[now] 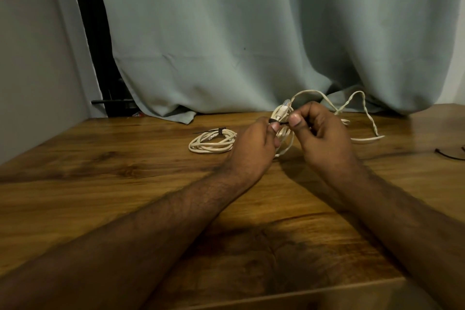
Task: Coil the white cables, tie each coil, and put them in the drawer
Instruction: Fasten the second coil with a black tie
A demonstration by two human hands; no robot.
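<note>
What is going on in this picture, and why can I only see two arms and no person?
The camera sits on the person's head and looks down, so you see only their own arms. The left hand and the right hand are lifted a little above a wooden table. Together they hold a bundle of white cable and pinch a thin black tie around it. More of that cable trails loose on the table behind. To the left lies a finished coil, already tied with a dark tie. At the far right edge lie a few dark strips, perhaps spare ties. A grey curtain hangs behind.
</note>
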